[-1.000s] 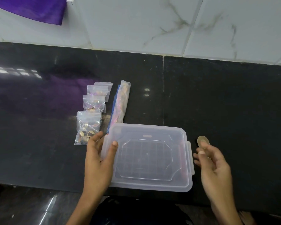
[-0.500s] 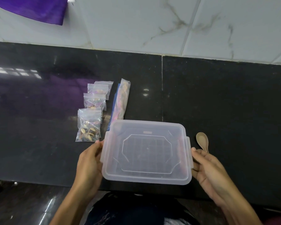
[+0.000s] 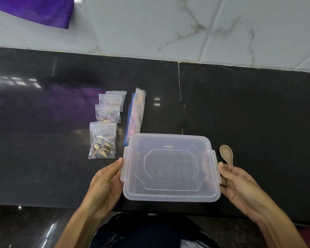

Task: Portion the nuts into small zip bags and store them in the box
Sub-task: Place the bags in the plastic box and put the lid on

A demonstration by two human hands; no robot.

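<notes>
Since a second ago we've brought our right hand point(image 3: 240, 181), spoon point(image 3: 226, 154) pinched, to the lidded box point(image 3: 170, 167) our left hand point(image 3: 106, 183) grips; nut-filled zip bags point(image 3: 104, 136) await storing.

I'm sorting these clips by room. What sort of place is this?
Most likely a home kitchen: a polished black stone counter runs under a wall of white marbled tiles, with a plastic food box and small bags of nuts on it.
</notes>
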